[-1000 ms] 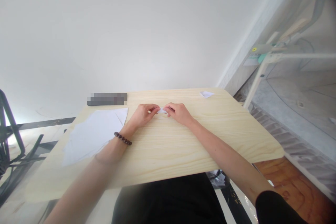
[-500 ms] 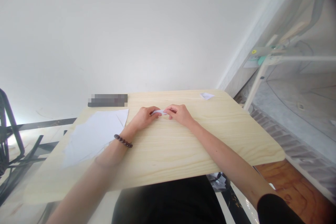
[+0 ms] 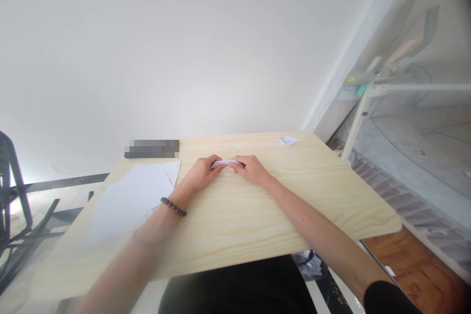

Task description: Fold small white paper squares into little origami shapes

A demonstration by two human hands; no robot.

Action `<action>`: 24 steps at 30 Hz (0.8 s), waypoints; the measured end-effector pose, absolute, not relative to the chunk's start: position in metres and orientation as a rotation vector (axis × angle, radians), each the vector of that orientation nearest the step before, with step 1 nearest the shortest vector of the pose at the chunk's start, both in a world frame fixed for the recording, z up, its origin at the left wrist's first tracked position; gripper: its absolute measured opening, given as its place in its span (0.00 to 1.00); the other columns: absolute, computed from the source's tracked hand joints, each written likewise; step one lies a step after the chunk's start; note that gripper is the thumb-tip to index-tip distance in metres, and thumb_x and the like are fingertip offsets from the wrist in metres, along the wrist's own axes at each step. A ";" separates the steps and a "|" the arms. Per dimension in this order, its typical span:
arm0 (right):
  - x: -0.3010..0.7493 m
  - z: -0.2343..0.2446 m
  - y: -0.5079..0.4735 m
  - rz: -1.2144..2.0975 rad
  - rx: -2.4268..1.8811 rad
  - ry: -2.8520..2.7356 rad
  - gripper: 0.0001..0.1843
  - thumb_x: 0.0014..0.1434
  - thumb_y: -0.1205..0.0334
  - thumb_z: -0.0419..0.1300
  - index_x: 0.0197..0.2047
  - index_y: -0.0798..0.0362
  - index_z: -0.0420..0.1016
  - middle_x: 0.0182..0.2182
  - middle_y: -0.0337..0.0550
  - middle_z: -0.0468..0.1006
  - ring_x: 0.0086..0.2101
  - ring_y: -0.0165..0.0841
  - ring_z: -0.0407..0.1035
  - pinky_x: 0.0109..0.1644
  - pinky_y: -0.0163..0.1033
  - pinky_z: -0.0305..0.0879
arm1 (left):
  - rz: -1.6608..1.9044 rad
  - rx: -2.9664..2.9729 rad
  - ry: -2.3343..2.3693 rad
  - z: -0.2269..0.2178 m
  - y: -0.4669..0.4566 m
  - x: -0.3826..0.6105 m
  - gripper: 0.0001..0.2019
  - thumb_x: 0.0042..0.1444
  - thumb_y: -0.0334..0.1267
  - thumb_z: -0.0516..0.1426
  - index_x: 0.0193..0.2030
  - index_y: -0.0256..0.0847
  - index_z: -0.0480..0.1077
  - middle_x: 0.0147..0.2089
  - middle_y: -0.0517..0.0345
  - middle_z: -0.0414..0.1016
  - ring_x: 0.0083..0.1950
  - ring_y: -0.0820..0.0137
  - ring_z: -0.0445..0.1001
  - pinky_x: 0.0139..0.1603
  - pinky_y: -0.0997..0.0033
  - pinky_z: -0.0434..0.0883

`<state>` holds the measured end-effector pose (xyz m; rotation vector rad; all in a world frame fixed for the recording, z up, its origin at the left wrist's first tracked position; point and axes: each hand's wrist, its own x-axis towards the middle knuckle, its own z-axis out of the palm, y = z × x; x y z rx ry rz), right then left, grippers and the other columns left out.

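A small strip of folded white paper (image 3: 225, 162) is held level between my two hands, over the middle of the wooden table. My left hand (image 3: 203, 170), below a dark beaded bracelet, pinches its left end between thumb and fingers. At the right end, my right hand (image 3: 251, 169) grips it in the same way, the thumb on the near side. Both thumbs nearly meet at the strip's centre. The fingers hide much of the paper, so its exact folds cannot be made out.
White paper sheets (image 3: 132, 201) lie in a spread pile at the left of the table (image 3: 235, 235). A blurred dark box-shaped patch (image 3: 151, 149) sits behind them. Near the far right edge rests a small folded paper piece (image 3: 289, 141). A white wall stands behind.
My right hand has shifted slightly and its fingers now wrap the strip's right end, showing more of the paper between the hands. The camera view has tilted up a little.
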<state>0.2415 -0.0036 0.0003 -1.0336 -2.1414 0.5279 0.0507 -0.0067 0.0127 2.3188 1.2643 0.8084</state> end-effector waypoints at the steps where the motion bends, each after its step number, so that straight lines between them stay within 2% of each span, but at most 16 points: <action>1: 0.241 0.000 -0.003 0.522 -1.026 -2.142 0.18 0.58 0.55 0.47 0.26 0.56 0.70 0.19 0.36 0.69 0.20 0.23 0.57 0.27 0.29 0.51 | 0.810 2.321 1.260 0.013 -0.007 0.051 0.16 0.54 0.47 0.47 0.33 0.37 0.68 0.23 0.61 0.67 0.23 0.74 0.61 0.23 0.76 0.58; 5: 0.242 -0.001 -0.003 0.513 -0.996 -2.159 0.19 0.59 0.56 0.46 0.24 0.56 0.69 0.19 0.36 0.68 0.20 0.22 0.57 0.27 0.29 0.52 | 0.824 2.329 1.179 0.016 -0.008 0.051 0.17 0.55 0.46 0.45 0.33 0.37 0.69 0.23 0.60 0.67 0.23 0.75 0.60 0.24 0.76 0.58; 11: 0.244 -0.004 -0.002 0.514 -1.042 -2.161 0.13 0.53 0.54 0.53 0.30 0.56 0.72 0.21 0.35 0.69 0.21 0.24 0.57 0.26 0.29 0.52 | 0.817 2.294 1.149 0.019 -0.010 0.050 0.17 0.55 0.46 0.45 0.30 0.36 0.68 0.22 0.61 0.66 0.23 0.75 0.60 0.24 0.76 0.58; 17: 0.244 0.000 -0.004 0.574 -1.003 -2.157 0.14 0.55 0.56 0.51 0.35 0.55 0.73 0.23 0.37 0.72 0.23 0.24 0.60 0.28 0.29 0.54 | 0.762 2.276 1.085 0.017 -0.010 0.049 0.19 0.55 0.47 0.45 0.25 0.36 0.68 0.22 0.60 0.68 0.23 0.76 0.62 0.26 0.77 0.59; 24: 0.244 0.000 -0.003 0.606 -1.012 -2.150 0.15 0.56 0.55 0.50 0.34 0.55 0.74 0.19 0.36 0.71 0.21 0.24 0.62 0.28 0.28 0.55 | 0.763 2.241 1.091 0.016 -0.009 0.048 0.20 0.55 0.48 0.45 0.24 0.36 0.67 0.17 0.63 0.61 0.20 0.78 0.56 0.21 0.78 0.56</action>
